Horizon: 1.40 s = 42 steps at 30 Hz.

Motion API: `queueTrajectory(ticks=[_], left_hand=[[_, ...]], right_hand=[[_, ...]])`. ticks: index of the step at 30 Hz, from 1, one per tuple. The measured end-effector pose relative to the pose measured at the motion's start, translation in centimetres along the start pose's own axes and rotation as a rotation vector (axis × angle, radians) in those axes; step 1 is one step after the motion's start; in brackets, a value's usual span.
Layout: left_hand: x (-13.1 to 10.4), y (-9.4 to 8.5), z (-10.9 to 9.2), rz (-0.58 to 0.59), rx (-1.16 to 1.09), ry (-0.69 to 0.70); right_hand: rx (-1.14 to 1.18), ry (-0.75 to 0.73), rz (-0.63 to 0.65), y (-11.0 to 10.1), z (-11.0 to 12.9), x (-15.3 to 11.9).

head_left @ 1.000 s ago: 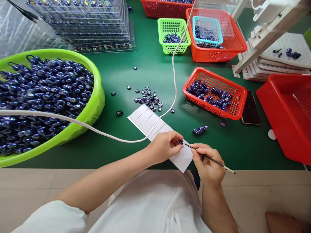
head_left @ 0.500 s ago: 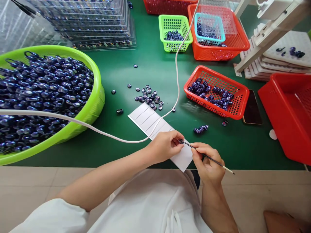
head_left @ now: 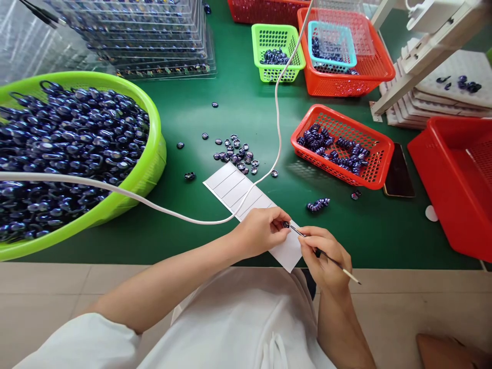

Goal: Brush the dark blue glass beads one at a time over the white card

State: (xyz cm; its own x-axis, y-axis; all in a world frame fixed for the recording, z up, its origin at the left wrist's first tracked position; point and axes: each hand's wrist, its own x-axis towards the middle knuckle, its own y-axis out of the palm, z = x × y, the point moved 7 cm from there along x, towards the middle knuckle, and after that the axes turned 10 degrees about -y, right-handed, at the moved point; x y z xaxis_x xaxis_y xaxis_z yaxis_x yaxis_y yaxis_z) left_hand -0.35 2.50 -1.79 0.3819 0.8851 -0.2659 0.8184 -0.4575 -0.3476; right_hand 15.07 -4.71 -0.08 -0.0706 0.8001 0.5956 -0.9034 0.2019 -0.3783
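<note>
1. Firmly pinched, the right hand's (head_left: 326, 256) thumb and fingers close narrowly around a slim black brush with a pale end (head_left: 350, 277), which slants down to the right.
2. Just beside it, the left hand's (head_left: 259, 233) thumb and index finger stand nearly together, holding a small dark, shiny piece (head_left: 285, 224) at their tips; the brush's thin tip points at this piece, though I cannot tell whether they touch.
3. Beneath both lies a white paper strip with ruled lines (head_left: 230, 188), partly hidden by the left hand.
4. A thin white cable (head_left: 209, 222) curves across the view of the strip.
5. To the left, a large lime-green plastic basket (head_left: 156, 148) is heaped with glossy dark-blue pieces.
6. Right of the strip, a short row of dark ridged pieces (head_left: 318, 205) lies on the green tabletop (head_left: 246, 107).
7. Past the strip's far end sits a loose cluster of small dark ovals (head_left: 249, 155).
8. Farther right, a red perforated plastic basket (head_left: 330, 171) holds more dark pieces, with a dark phone (head_left: 398, 171) beside it.
9. At the back stand stacked clear plastic trays (head_left: 165, 69).
</note>
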Motion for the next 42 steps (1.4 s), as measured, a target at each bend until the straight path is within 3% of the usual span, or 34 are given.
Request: queueTrajectory(ticks=[5,11,19,25,32,36,40,42], left_hand=[[0.0,-0.1,0.1,-0.012,-0.015,-0.024],[0.0,-0.1,0.3,-0.005,-0.018,-0.035],[0.0,-0.1,0.1,-0.019,0.001,-0.004],[0.0,0.0,0.0,-0.031,0.001,-0.017],[-0.2,-0.9,0.1,-0.031,-0.022,-0.038],[0.2,-3.9,-0.3,-0.169,0.199,0.005],[0.9,-7.5,-1.1,-0.431,0.578,0.111],[1.2,-8.2,-1.4,-0.552,0.738,0.129]], right_hand=[[-0.012,-0.071,0.053,0.0,0.5,0.1],[0.053,0.011,-0.083,-0.6,0.2,0.3],[0.002,0.105,-0.035,-0.1,-0.7,0.0],[-0.015,0.131,-0.08,-0.2,-1.0,-0.3],[0.225,0.23,-0.229,-0.9,-1.6,-0.5],[0.277,0.266,-0.321,-1.3,-2.0,-0.7],[0.248,0.307,-0.388,-1.6,-2.4,-1.2],[0.248,0.31,-0.418,-1.7,-2.3,-1.3]])
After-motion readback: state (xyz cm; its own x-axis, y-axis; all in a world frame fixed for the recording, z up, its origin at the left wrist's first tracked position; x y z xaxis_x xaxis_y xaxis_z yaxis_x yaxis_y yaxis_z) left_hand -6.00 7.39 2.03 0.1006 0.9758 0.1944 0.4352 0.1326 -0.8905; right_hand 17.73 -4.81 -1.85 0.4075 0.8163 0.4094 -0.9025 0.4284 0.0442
